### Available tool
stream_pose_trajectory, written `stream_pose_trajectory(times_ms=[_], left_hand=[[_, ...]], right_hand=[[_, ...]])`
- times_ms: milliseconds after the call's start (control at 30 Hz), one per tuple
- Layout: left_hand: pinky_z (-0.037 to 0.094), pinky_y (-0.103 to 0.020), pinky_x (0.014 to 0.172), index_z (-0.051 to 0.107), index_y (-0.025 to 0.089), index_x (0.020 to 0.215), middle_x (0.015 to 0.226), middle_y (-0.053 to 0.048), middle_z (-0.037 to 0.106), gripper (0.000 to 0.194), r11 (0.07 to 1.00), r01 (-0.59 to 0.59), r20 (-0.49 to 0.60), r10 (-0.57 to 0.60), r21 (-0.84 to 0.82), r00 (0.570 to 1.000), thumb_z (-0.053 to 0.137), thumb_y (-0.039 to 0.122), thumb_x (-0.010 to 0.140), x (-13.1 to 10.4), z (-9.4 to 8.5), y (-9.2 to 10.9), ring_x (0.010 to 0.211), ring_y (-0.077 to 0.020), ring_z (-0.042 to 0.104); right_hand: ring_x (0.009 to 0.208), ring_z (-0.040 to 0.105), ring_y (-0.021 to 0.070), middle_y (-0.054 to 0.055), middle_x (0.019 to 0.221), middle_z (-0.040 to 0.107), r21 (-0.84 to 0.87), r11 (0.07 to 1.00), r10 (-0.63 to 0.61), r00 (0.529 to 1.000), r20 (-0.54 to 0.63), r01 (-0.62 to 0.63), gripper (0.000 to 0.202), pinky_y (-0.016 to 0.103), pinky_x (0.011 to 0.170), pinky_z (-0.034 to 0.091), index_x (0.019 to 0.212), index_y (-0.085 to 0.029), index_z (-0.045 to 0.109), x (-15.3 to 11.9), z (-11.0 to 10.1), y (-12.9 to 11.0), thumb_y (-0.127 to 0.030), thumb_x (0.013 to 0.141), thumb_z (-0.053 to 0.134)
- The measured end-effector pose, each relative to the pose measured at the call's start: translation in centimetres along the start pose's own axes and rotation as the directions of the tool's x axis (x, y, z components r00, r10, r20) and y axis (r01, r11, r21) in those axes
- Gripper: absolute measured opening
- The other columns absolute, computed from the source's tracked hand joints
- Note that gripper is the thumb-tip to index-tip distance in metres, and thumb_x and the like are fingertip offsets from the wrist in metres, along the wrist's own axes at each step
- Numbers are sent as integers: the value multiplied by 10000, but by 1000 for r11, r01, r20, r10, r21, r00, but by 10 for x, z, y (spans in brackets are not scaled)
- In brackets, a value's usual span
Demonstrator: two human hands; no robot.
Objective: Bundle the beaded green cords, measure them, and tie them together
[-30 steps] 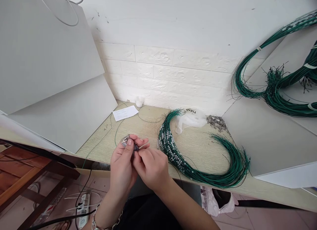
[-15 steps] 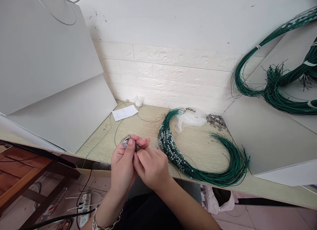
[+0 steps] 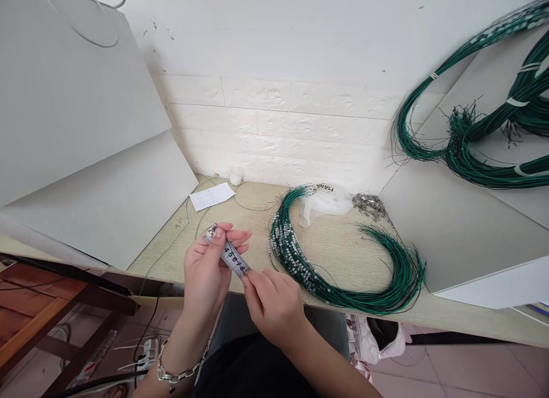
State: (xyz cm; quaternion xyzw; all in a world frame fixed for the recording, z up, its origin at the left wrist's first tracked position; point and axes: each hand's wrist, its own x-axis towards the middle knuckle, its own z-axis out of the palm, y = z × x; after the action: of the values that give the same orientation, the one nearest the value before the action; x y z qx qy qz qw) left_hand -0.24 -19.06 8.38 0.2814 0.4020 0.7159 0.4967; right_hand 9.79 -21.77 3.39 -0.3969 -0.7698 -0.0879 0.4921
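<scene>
My left hand pinches a shiny silver end of a tape measure between thumb and fingers. A short stretch of its grey strip, with black numbers about 4 to 8, runs slanting down to my right hand. The fingers of my right hand are closed on the strip's lower end; what lies inside the fist is hidden. Both hands are over the front edge of the wooden table. Right of them lies a curved bundle of green wires with small white pieces along one part.
A paper slip, a clear plastic bag and a pile of small metal bits lie near the wall. More green wire bundles hang at the right. Grey-white panels flank the table. A pink shoe is below.
My right hand has moved down and right, away from my left. A length of numbered strip now shows between them. The view has shifted slightly.
</scene>
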Motion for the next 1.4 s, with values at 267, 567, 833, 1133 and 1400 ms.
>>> stream_pose_trajectory(times_ms=[267,567,833,1133,1400], left_hand=[[496,-195,538,594,132,822,682,-41,657,244,988,-142,13,142,54,990,636,320,672,20,5,6,679,-156,636],[505,-195,542,602,129,820,691,-42,657,215,956,-281,45,278,84,960,614,304,696,41,14,16,667,-141,629],[507,-199,534,609,127,820,688,-46,654,214,950,-294,83,287,101,954,608,305,700,43,18,16,662,-143,627],[500,-188,525,612,147,788,704,-45,647,151,970,-238,147,229,42,962,600,279,715,55,18,14,681,-137,622],[454,-162,482,569,146,774,639,22,624,92,978,-202,133,207,-56,969,486,175,803,81,28,33,671,-95,609]], right_hand=[[653,585,101,49,715,622,100,983,161,986,-37,-157,184,188,614,503,920,-132,616,-34,-17,7,-108,788,491],[691,622,115,63,789,651,89,936,348,932,-103,-339,192,196,669,532,822,-158,662,-71,-16,20,-168,802,471],[653,621,128,43,737,650,128,851,512,859,16,-509,189,214,621,530,742,-171,667,-103,-20,32,-176,787,483],[692,617,142,48,780,645,5,879,470,868,164,-477,234,227,643,516,768,-172,653,-146,-33,49,-178,808,423],[748,611,130,39,823,636,-36,847,514,802,304,-530,211,214,666,483,749,-186,586,-163,-50,60,-189,818,386]])
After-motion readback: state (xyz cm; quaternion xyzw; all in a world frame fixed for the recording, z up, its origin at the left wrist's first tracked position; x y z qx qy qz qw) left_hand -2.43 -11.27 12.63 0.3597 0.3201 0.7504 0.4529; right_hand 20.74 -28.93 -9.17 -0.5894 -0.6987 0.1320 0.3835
